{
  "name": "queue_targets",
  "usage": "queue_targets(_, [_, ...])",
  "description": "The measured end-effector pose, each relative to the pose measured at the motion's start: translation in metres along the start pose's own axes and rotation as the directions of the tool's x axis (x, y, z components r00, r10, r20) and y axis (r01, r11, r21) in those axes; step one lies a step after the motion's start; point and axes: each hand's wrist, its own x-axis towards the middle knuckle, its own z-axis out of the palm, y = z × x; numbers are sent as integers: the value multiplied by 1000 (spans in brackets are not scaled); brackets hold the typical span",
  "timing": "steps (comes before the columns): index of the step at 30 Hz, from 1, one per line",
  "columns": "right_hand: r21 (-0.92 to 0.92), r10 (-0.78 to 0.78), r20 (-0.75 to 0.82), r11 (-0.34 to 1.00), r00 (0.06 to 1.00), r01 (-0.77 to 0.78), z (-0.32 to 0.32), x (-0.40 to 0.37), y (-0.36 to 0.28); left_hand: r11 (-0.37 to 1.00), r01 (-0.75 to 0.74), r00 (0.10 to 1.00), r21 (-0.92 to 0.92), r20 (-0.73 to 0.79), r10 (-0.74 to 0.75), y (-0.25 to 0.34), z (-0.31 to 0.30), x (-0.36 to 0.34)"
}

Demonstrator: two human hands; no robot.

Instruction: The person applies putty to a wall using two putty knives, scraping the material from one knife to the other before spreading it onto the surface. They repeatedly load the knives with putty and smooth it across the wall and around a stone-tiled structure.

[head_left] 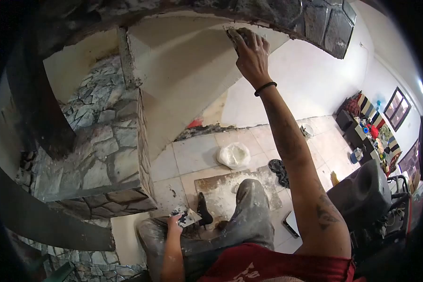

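Observation:
My right hand [253,47] is raised at full reach to the wall, just below the stone-clad arch [310,26]. Its fingers close on a small putty knife [230,34], seen nearly edge-on and pressed against the wall; much of it is hidden by the fingers. Down by my left thigh, my left hand [175,223] grips a flat scraper [190,216] with white and dark smears of plaster on its blade. Pale plaster covers the wall [183,75] between the arch and the floor.
A white bag of powder or paste [233,155] sits on the tiled floor beside a dusty board [216,183]. A stone-faced ledge [103,160] juts out at left. Dark cloth [279,173], a white bucket [307,130] and a grey plastic chair [366,188] are on the right.

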Motion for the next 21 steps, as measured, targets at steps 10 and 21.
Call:
queue_targets(10, [-61,63,-47,996,997,-65,23,10,-5,994,108,974,32,-205,-99,16,26,-23])
queue_targets(21, [5,96,76,995,993,-97,35,-59,-44,911,-27,977,411,-180,110,7,14,-14])
